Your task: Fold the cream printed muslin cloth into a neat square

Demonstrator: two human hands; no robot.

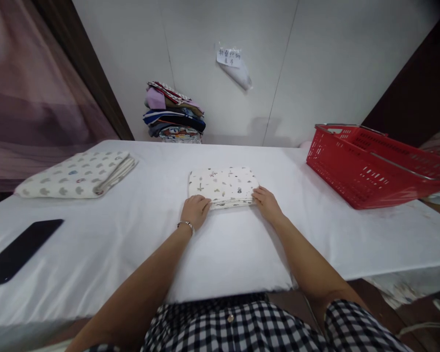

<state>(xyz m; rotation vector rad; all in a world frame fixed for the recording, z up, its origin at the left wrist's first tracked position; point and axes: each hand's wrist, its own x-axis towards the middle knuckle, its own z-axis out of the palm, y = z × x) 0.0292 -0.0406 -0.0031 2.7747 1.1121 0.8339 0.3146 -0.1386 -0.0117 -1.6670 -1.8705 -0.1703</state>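
Left grip (195, 209), right grip (267, 203) touching cloth (223, 183), phone (22, 252) cropped

The only camera, worn on the person's head, looks forward and down over the nearby white surface (227, 259) toward the wall (315, 63) farther off.

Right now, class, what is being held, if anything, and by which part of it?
The middle cloth, by its near corners: left hand at the left one, right hand at the right.
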